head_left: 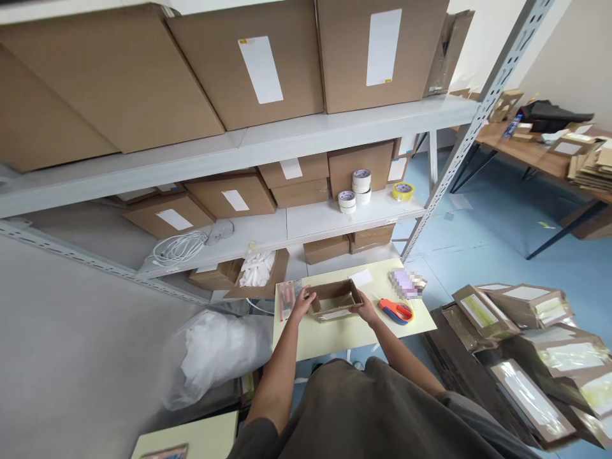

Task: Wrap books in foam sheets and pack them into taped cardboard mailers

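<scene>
An open cardboard box [335, 312] with a white label on its near side sits at the middle of the pale yellow table [325, 344]. My left hand [303, 302] grips its left end, thumb near the rim. At the right end, my right hand [366, 310] holds the box wall. The inside of the box shows bare brown walls; its floor is only partly visible. Right of my right hand lies an orange and blue tape dispenser [396, 312]. Flat packets with red parts [287, 298] lie left of my left hand. A white paper [361, 277] is behind the box.
Metal shelving [354, 126] with large cardboard boxes [268, 70] rises in front. White tape rolls [362, 181] and a yellow tape roll [402, 191] stand on its middle shelf. Taped boxes [530, 376] pile up at right. A white plastic bag [220, 350] bulges at left.
</scene>
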Tool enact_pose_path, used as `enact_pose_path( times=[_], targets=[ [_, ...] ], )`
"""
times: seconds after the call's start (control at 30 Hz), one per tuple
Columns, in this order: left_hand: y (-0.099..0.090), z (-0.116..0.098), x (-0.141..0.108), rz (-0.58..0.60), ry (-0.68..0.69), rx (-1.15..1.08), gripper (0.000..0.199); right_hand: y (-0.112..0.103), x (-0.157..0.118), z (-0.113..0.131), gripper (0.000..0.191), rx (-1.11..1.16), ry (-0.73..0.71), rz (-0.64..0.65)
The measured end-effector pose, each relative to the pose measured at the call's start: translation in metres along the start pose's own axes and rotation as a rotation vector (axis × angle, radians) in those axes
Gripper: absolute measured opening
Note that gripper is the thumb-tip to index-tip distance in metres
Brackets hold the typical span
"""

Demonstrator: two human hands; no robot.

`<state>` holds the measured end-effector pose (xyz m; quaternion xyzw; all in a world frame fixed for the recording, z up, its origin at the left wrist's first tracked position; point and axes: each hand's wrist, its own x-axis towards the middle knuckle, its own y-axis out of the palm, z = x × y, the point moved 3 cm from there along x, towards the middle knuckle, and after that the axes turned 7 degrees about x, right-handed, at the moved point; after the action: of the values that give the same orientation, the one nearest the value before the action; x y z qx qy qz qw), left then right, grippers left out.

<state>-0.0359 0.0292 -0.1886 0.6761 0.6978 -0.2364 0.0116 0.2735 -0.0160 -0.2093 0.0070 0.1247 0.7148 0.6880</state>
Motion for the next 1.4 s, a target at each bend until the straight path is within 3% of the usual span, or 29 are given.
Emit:
enact_pose_path(
  times=[0.2,0.4,0.53,0.67,0.77,0.87,1.0,1.1,1.2,1.4],
  targets=[
    [0.002,0.017,-0.004,0.029,-0.03,-0.039,0.082,0.009,-0.002,0.003,0.09,-0.057,-0.094,-0.111],
    [0.018,0.007,0.002,-0.03,0.122,0.048,0.089,0.004,-0.006,0.007,0.072,-0.236,-0.166,0.002],
    [0.023,-0.006,0.003,-0.057,0.164,0.085,0.08,-0.001,-0.002,0.008,0.065,-0.329,-0.104,0.04],
    [0.017,-0.017,0.0,-0.029,0.182,0.092,0.059,-0.005,-0.001,0.01,0.07,-0.215,-0.041,-0.02],
    [0.013,-0.018,-0.005,0.025,0.127,0.078,0.043,-0.005,-0.002,0.01,0.07,-0.093,-0.027,-0.054],
    [0.013,-0.015,-0.01,0.044,0.026,0.033,0.042,-0.003,0.0,0.009,0.065,-0.061,-0.028,-0.085],
    [0.019,-0.016,-0.018,-0.015,0.008,0.06,0.04,0.0,0.005,0.002,0.057,-0.111,-0.028,-0.197],
    [0.025,-0.018,-0.024,-0.122,0.05,0.174,0.032,0.0,0.009,-0.003,0.067,-0.139,-0.003,-0.252],
    [0.029,-0.017,-0.031,-0.179,0.059,0.243,0.027,-0.001,0.008,-0.011,0.075,-0.208,0.046,-0.215],
    [0.03,-0.005,-0.041,-0.157,0.056,0.281,0.024,-0.005,-0.001,-0.032,0.076,-0.294,0.166,-0.182]
  ],
)
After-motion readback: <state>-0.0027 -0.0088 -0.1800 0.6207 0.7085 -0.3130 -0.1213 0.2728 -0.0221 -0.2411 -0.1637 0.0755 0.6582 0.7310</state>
